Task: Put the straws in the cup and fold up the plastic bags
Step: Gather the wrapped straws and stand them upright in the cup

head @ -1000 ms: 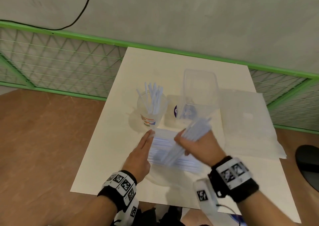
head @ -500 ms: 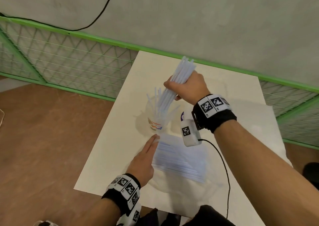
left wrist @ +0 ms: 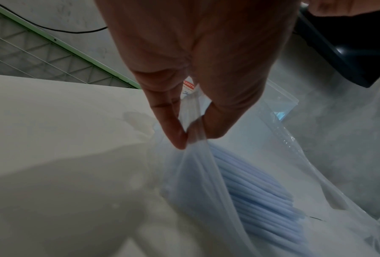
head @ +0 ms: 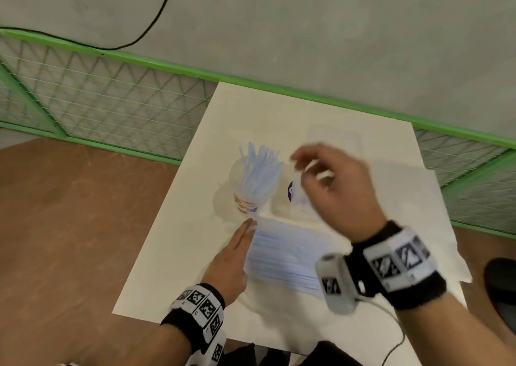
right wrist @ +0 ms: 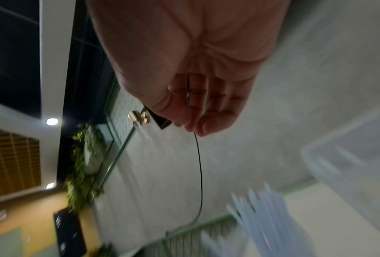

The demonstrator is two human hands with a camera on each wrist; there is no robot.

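Straws [head: 258, 174] are standing bunched in the clear cup [head: 247, 195], which is sitting upright on the white surface [head: 181, 254] toward its left-middle; the pale blue tips are fanning out above the rim, and the same tips are showing blurred at the bottom of the right wrist view [right wrist: 259, 208]. Left hand [head: 231, 262] is lying low on the surface just in front of the cup, fingers pointing at it; the left wrist view is showing the grip pinching a fold of the plastic bag [left wrist: 197, 156] between thumb and fingertips [left wrist: 178, 137]. That bag [head: 287, 259] is lying flat beside the left hand, with more pale blue straws [left wrist: 257, 194] lying side by side inside it. Right hand [head: 332, 189] is hanging in the air above the surface, just right of the cup and apart from it, motion-blurred; its grip is holding nothing, fingers loosely curled and relaxed [right wrist: 206, 104]. A clear plastic container [head: 335, 139] is sitting behind the right hand toward the far edge. A second flat plastic bag [head: 424, 198] is lying on the right side of the surface. A green mesh fence [head: 111, 100] is running behind it along the grey wall.
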